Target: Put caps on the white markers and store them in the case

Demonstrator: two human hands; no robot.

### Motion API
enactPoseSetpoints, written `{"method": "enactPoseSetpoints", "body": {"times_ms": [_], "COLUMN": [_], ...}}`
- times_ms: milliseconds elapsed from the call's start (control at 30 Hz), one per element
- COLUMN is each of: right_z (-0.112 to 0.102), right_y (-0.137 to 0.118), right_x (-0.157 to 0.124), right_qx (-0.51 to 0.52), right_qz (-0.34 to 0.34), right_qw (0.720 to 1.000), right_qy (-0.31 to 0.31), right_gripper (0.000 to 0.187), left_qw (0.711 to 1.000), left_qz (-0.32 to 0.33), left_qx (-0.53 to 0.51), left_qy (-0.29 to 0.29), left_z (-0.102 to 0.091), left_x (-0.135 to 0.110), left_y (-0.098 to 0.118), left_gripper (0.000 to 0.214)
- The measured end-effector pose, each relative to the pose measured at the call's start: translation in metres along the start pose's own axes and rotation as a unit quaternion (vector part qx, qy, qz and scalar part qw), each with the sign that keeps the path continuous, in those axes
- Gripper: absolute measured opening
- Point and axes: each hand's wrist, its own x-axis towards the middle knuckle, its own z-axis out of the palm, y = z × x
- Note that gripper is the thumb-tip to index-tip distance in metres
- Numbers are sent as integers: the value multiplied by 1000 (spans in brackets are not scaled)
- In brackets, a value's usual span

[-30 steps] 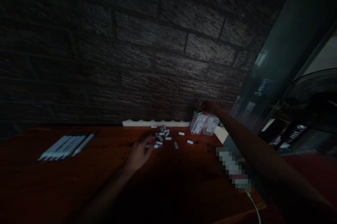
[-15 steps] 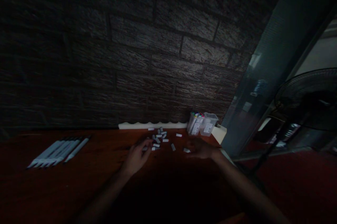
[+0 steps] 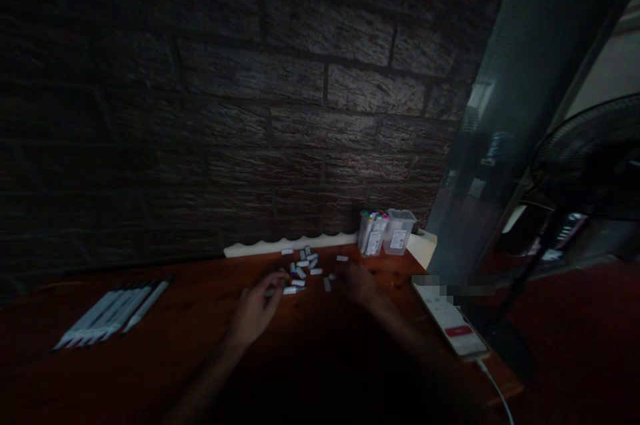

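A loose cluster of short white marker caps lies on the dark wooden table. At its left edge is my left hand, fingers curved, with a gap between thumb and forefinger where a pale piece shows on the table. My right hand is to the right of the cluster, its fingertips together around a small white marker cap, mostly hidden by the fingers. Just beside it another cap lies loose, and one more cap rests farther back. The scene is dim and the fingers are partly blurred.
Several white markers lie side by side at the left. Against the brick wall stand a clear box of coloured markers and a second clear box. A phone with a white cable lies at the table's right edge; a fan stands beyond.
My right hand has moved left toward the cluster, and the cap near it has shifted left too. My left hand stays near the same caps. The view has turned slightly, uncovering the phone.
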Motion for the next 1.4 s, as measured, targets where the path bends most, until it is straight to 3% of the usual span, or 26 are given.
{"method": "enactPoseSetpoints", "body": {"times_ms": [200, 433, 633, 800, 1400], "right_z": [-2, 7, 8, 10, 9], "right_y": [10, 9, 3, 2, 1], "right_x": [-3, -4, -8, -8, -9], "right_qx": [11, 64, 98, 121, 91], "right_qz": [-12, -38, -76, -103, -72], "right_qw": [999, 996, 989, 986, 993], "right_qy": [51, 39, 76, 46, -2], "right_gripper": [22, 19, 11, 13, 19], "left_qw": [1000, 999, 998, 998, 992], "left_qz": [-11, 6, 13, 22, 51], "left_qx": [11, 51, 59, 52, 88], "left_qy": [-6, -1, -25, -41, -69], "left_z": [-2, -6, -1, 3, 5], "left_x": [1, -1, -2, -3, -3], "left_y": [7, 8, 6, 8, 3], "left_gripper": [33, 28, 24, 22, 19]}}
